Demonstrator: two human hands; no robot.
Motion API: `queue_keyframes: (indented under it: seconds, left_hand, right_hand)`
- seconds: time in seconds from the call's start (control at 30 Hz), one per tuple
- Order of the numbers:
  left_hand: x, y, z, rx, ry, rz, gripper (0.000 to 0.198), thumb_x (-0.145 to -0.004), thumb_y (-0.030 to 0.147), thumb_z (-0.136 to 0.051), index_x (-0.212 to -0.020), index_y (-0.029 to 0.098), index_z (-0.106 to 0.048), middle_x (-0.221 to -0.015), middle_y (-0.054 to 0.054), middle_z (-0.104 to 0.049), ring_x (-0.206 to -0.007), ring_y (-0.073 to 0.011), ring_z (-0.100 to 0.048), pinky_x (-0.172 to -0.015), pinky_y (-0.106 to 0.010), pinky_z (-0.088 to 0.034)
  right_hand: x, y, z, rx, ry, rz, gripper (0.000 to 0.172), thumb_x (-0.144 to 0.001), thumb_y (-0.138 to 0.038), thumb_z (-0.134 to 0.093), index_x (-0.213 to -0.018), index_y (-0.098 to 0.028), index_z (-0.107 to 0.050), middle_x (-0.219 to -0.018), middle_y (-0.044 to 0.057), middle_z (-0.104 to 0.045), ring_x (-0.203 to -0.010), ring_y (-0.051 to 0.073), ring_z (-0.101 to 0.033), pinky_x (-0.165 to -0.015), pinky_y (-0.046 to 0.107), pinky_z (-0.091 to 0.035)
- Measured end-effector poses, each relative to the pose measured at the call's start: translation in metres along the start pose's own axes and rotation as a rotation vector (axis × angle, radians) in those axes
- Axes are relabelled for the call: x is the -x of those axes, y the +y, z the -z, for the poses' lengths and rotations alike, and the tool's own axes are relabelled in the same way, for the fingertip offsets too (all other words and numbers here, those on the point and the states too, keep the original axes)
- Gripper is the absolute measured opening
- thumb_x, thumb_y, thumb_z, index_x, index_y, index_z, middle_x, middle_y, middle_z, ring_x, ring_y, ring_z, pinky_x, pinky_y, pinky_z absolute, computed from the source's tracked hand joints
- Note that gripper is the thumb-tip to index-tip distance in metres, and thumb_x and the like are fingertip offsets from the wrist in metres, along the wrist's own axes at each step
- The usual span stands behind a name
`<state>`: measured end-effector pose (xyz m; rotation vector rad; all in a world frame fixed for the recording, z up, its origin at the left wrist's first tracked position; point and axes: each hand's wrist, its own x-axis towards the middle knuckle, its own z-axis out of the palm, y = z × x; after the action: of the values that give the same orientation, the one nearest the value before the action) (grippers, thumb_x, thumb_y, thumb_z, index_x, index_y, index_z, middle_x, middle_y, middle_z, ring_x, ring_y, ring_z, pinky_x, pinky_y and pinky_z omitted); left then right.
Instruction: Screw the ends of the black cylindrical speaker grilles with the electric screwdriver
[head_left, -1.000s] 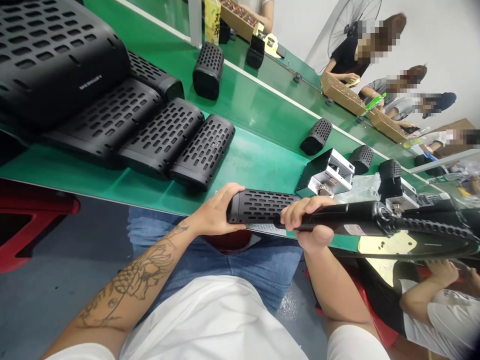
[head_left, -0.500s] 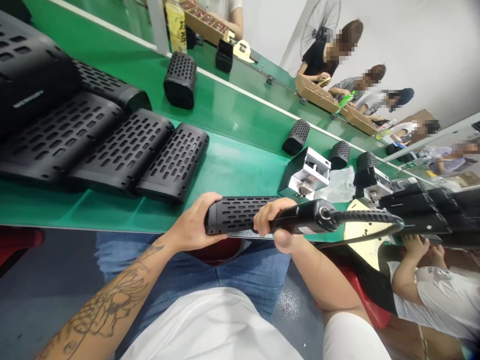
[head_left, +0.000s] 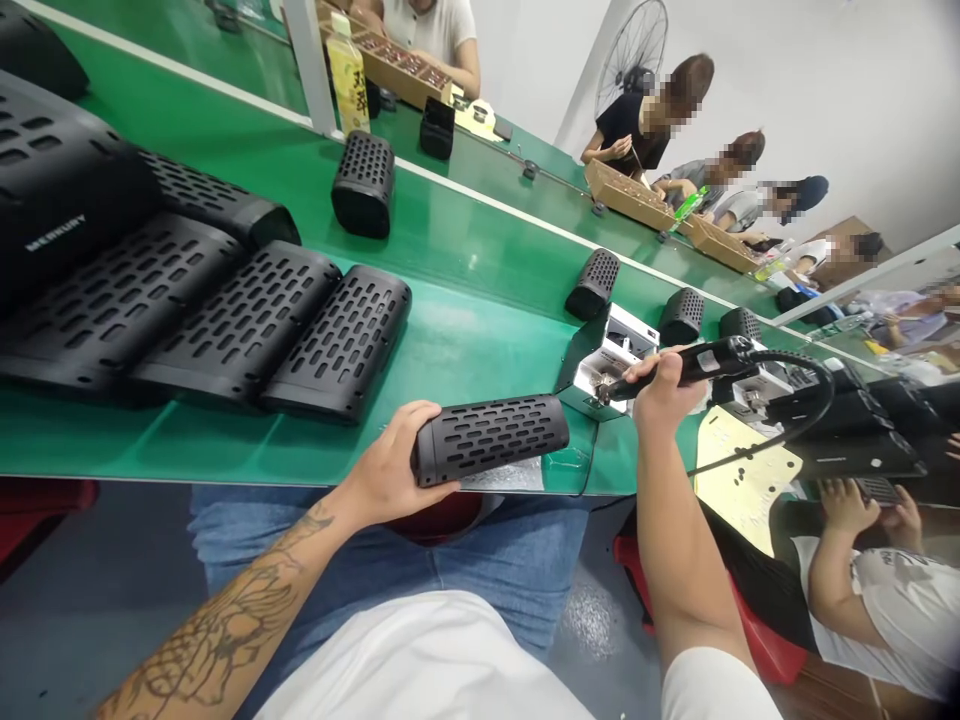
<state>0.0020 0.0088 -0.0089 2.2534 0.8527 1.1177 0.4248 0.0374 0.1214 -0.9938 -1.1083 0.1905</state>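
My left hand (head_left: 394, 465) is closed around the near end of a black housing with slotted holes (head_left: 495, 435), held tilted just above the table's front edge. In my right hand (head_left: 667, 385) is a black electric screwdriver (head_left: 709, 358), its thick cable trailing off to the right. The screwdriver's tip is at the front of a black-and-silver screw feeder (head_left: 611, 350); whether it touches a screw is too small to tell. Left of my left hand, several similar slotted housings (head_left: 341, 345) lie side by side on the green tabletop (head_left: 457, 330).
A large black case (head_left: 67, 190) lies at the far left. Small perforated black units (head_left: 364, 185) stand along the divider, near a yellow drink bottle (head_left: 346, 75). A yellow sheet (head_left: 742, 480) lies on the right, beside a co-worker's hands (head_left: 847, 505). Other people sit across the table.
My right hand has carried the screwdriver from the housing, up and right to the screw feeder. My left hand still grips the housing, its right end now raised slightly.
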Motion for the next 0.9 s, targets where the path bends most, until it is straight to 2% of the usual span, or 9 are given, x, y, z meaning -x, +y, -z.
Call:
queue_keyframes:
  seconds: [0.07, 0.13, 0.27, 0.37, 0.47, 0.57, 0.67, 0.77, 0.9]
  left_hand:
    - [-0.002, -0.001, 0.001, 0.003, -0.018, 0.001, 0.111, -0.089, 0.044, -0.102, -0.178, 0.029, -0.038, -0.165, -0.022, -0.060, -0.154, -0.0474, -0.069, -0.127, -0.068, -0.065]
    - [-0.004, -0.004, 0.000, 0.009, -0.034, 0.006, 0.114, -0.087, 0.044, -0.103, -0.178, 0.030, -0.037, -0.166, -0.022, -0.059, -0.155, -0.0477, -0.068, -0.129, -0.069, -0.064]
    - [-0.005, -0.005, -0.003, 0.045, -0.044, 0.021, 0.115, -0.086, 0.043, -0.104, -0.178, 0.029, -0.037, -0.169, -0.022, -0.057, -0.161, -0.0482, -0.064, -0.133, -0.070, -0.060]
    - [-0.005, -0.004, -0.004, 0.071, -0.045, 0.024, 0.113, -0.088, 0.047, -0.103, -0.178, 0.029, -0.037, -0.170, -0.022, -0.057, -0.162, -0.0474, -0.063, -0.135, -0.069, -0.060]
    - [-0.005, -0.002, -0.005, 0.086, -0.051, 0.035, 0.113, -0.088, 0.048, -0.103, -0.178, 0.030, -0.038, -0.170, -0.021, -0.057, -0.164, -0.0469, -0.062, -0.137, -0.069, -0.058]
    - [-0.005, 0.000, -0.006, 0.091, -0.055, 0.044, 0.113, -0.088, 0.048, -0.103, -0.178, 0.030, -0.037, -0.171, -0.022, -0.056, -0.163, -0.0467, -0.063, -0.136, -0.069, -0.058]
    - [-0.005, 0.002, -0.007, 0.102, -0.049, 0.056, 0.113, -0.088, 0.051, -0.103, -0.178, 0.031, -0.038, -0.172, -0.022, -0.056, -0.161, -0.0461, -0.065, -0.131, -0.067, -0.062]
    - [-0.004, 0.004, -0.008, 0.113, -0.040, 0.079, 0.112, -0.087, 0.054, -0.104, -0.177, 0.032, -0.041, -0.172, -0.020, -0.057, -0.157, -0.0447, -0.069, -0.126, -0.063, -0.066]
    - [-0.005, 0.005, -0.009, 0.095, -0.046, 0.100, 0.110, -0.084, 0.053, -0.105, -0.174, 0.032, -0.045, -0.169, -0.018, -0.061, -0.157, -0.0449, -0.068, -0.125, -0.061, -0.066]
  right_hand:
    - [0.007, -0.005, 0.002, -0.013, -0.009, 0.013, 0.025, -0.108, -0.054, -0.085, -0.098, -0.036, -0.069, -0.063, -0.007, -0.060, -0.047, 0.018, -0.056, -0.048, 0.036, -0.055]
    - [0.014, -0.022, -0.001, -0.012, -0.021, -0.019, 0.022, -0.108, -0.054, -0.084, -0.101, -0.037, -0.071, -0.065, -0.007, -0.060, -0.049, 0.017, -0.058, -0.050, 0.035, -0.056]
    - [0.037, -0.080, -0.019, -0.150, -0.066, -0.071, 0.029, -0.104, -0.064, -0.084, -0.111, -0.036, -0.077, -0.067, -0.009, -0.061, -0.049, 0.017, -0.060, -0.053, 0.035, -0.059]
    - [0.066, -0.124, -0.047, -0.354, -0.251, -0.059, 0.039, -0.102, -0.072, -0.083, -0.120, -0.037, -0.084, -0.065, -0.008, -0.066, -0.043, 0.018, -0.059, -0.048, 0.035, -0.059]
    - [0.094, -0.152, -0.083, -0.452, -0.417, -0.060, 0.042, -0.105, -0.076, -0.079, -0.122, -0.037, -0.082, -0.062, -0.007, -0.068, -0.038, 0.017, -0.057, -0.046, 0.036, -0.060]
    - [0.112, -0.159, -0.116, -0.513, -0.553, -0.083, 0.042, -0.105, -0.076, -0.081, -0.122, -0.037, -0.077, -0.063, -0.008, -0.068, -0.039, 0.017, -0.059, -0.048, 0.036, -0.062]
    - [0.122, -0.151, -0.138, -0.537, -0.597, -0.112, 0.042, -0.106, -0.073, -0.083, -0.119, -0.034, -0.073, -0.063, -0.009, -0.069, -0.041, 0.016, -0.062, -0.050, 0.035, -0.063]
    - [0.130, -0.140, -0.149, -0.508, -0.593, -0.159, 0.047, -0.100, -0.075, -0.088, -0.109, -0.032, -0.070, -0.061, -0.009, -0.068, -0.041, 0.016, -0.061, -0.051, 0.034, -0.064]
    - [0.136, -0.129, -0.153, -0.490, -0.633, -0.231, 0.049, -0.097, -0.073, -0.091, -0.099, -0.031, -0.064, -0.059, -0.009, -0.066, -0.039, 0.015, -0.057, -0.049, 0.034, -0.062]
